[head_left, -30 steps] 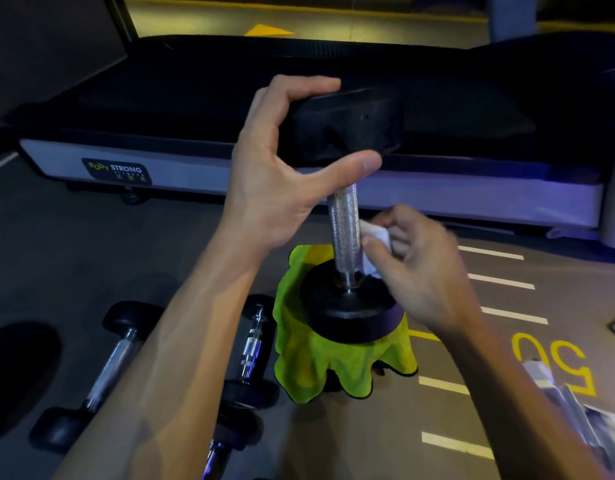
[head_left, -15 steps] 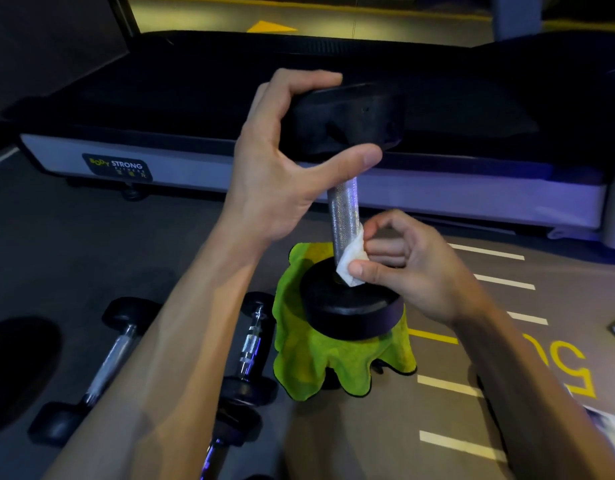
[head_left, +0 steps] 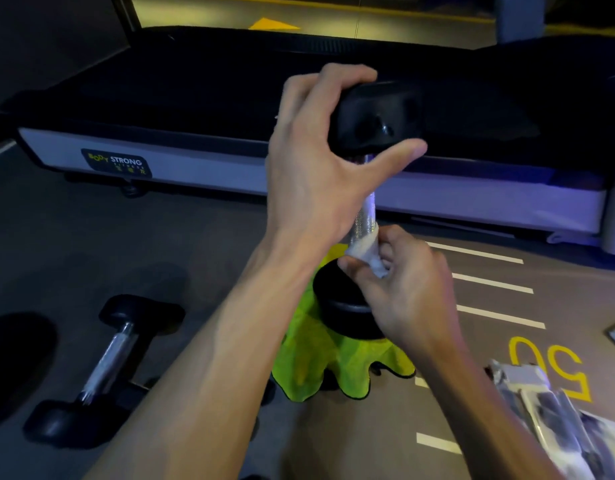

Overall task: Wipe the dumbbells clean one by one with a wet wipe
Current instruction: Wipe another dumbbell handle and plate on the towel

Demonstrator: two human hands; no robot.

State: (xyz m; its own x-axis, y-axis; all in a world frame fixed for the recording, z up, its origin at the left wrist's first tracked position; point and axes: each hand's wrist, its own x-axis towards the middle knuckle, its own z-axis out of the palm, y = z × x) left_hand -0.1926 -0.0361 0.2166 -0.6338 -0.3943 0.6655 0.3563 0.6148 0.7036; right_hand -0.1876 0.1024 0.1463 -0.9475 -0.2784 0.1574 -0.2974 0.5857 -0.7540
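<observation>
Dim room light is leaving the floor (head_left: 195,258) murky while violet glow is tinting its far right edge, wide-angle bending is curving the borders, and motion blur is smearing the lower right corner.

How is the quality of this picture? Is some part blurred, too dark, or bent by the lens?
Head view: dim, purplish light; the treadmill deck is almost black. The packet at lower right is smeared by blur. The wide lens bows the treadmill edge. The wet wipe and dumbbell handle shine bright.
</observation>
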